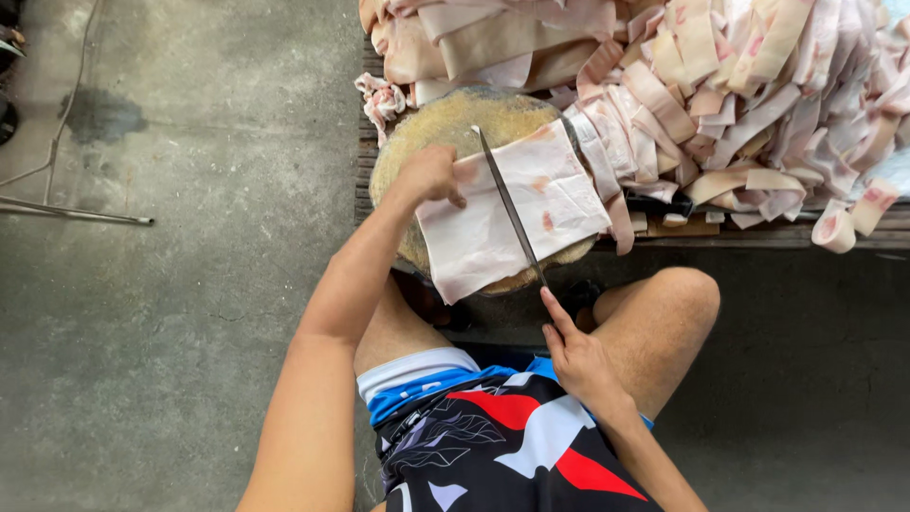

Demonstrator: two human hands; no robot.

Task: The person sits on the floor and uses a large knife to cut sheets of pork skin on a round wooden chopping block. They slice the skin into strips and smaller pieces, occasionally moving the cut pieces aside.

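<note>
Head view: left hand [431, 175] presses flat on the pale skin sheet [512, 213] at the chopping block's [455, 118] near edge; right hand [576, 356] grips the knife [510, 209] handle. Sheet looks floppy, probably greasy, so pin it near the cut.

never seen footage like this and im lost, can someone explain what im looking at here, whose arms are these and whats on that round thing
There is one picture, taken by a camera worn on a person's head, looking straight down. So the two bare arms are the wearer's own, and the knees and patterned shorts below belong to the same seated person.

The round thing is a worn wooden chopping block. A pale flat sheet of pork skin lies across it. The left hand presses the sheet's edge down. The right hand holds a long knife, its blade laid across the sheet.

Behind the block, a big pile of cut strips of the same pale skin sits on a low wooden platform. The ground is bare concrete floor.
</note>
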